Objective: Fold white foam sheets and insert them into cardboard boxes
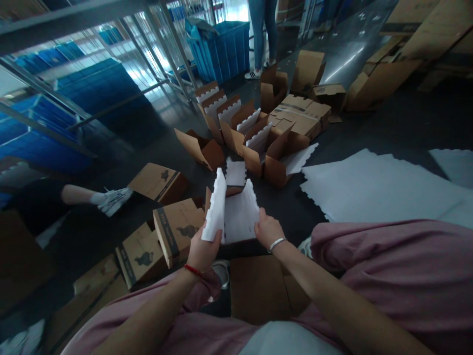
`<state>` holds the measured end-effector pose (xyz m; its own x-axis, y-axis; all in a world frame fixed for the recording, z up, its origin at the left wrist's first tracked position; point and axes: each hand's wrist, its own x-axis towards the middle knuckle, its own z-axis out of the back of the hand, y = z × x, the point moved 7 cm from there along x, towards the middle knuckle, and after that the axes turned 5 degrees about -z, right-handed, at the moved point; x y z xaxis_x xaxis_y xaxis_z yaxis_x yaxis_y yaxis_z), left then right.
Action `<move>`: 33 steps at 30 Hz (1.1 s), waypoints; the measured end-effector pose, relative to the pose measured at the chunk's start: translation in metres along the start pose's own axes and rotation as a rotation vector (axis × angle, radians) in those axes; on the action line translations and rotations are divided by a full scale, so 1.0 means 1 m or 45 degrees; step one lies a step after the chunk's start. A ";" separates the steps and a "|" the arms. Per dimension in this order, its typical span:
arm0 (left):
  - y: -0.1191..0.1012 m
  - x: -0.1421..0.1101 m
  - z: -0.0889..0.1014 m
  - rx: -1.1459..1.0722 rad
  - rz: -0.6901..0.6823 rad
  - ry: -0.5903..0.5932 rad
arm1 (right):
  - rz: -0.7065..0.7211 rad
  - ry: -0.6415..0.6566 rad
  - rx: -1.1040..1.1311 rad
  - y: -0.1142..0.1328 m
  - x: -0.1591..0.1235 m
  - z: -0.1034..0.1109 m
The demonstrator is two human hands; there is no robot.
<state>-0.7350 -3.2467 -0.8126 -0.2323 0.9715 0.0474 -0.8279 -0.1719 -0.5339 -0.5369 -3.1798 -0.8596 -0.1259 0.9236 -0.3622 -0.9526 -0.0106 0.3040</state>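
Note:
Between my hands stands a white foam sheet (pixel 240 217) with notched edges, its two sides raised like an open book. My left hand (pixel 204 250), with a red string at the wrist, is closed on the left raised side. My right hand (pixel 269 229), wearing a silver bracelet, pinches the right side. Brown cardboard shows just behind the foam, but I cannot tell how much of it lies around the sheet. Beyond it, a smaller white foam piece (pixel 235 172) rests on the dark floor. A closed carton (pixel 181 227) sits beside my left hand.
Open cartons with foam liners (pixel 231 111) form a row ahead, beside a strapped stack of flat cardboard (pixel 299 116). Large foam sheets (pixel 377 190) lie at right. Blue bins (pixel 221 52) and a metal rack (pixel 173 44) stand behind. Another person's shoe (pixel 114 199) is at left.

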 end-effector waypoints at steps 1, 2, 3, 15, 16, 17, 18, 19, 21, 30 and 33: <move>-0.004 0.001 0.006 0.005 -0.022 -0.012 | 0.013 0.002 0.017 0.002 0.001 -0.006; -0.010 0.004 0.014 0.008 -0.068 -0.037 | 0.018 0.005 0.031 0.004 0.003 -0.010; -0.019 0.008 0.025 0.010 -0.127 -0.076 | 0.015 0.009 0.036 0.005 0.005 -0.011; -0.076 0.020 0.022 0.789 -0.278 0.278 | -0.052 0.212 0.018 0.014 0.040 -0.055; -0.080 0.021 0.022 0.840 -0.266 0.293 | -0.057 0.226 0.021 0.014 0.042 -0.063; -0.084 0.021 0.021 0.885 -0.255 0.304 | -0.069 0.231 0.023 0.014 0.044 -0.069; -0.086 0.022 0.018 0.924 -0.244 0.324 | -0.086 0.229 0.021 0.012 0.046 -0.074; -0.087 0.023 0.013 0.952 -0.233 0.353 | -0.106 0.226 0.017 0.010 0.046 -0.079; -0.082 0.025 -0.004 0.965 -0.199 0.432 | -0.127 0.163 0.011 0.006 0.047 -0.082; -0.027 0.047 -0.102 0.890 0.091 0.717 | -0.359 0.407 0.256 -0.020 0.081 -0.112; -0.030 0.055 -0.107 0.892 0.078 0.734 | -0.418 0.524 0.293 -0.030 0.085 -0.130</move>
<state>-0.6687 -3.1708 -0.8844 -0.1505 0.8561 -0.4943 -0.9871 -0.1028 0.1225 -0.5550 -3.1509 -1.0135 0.0251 0.6385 -0.7692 -0.8807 0.3781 0.2851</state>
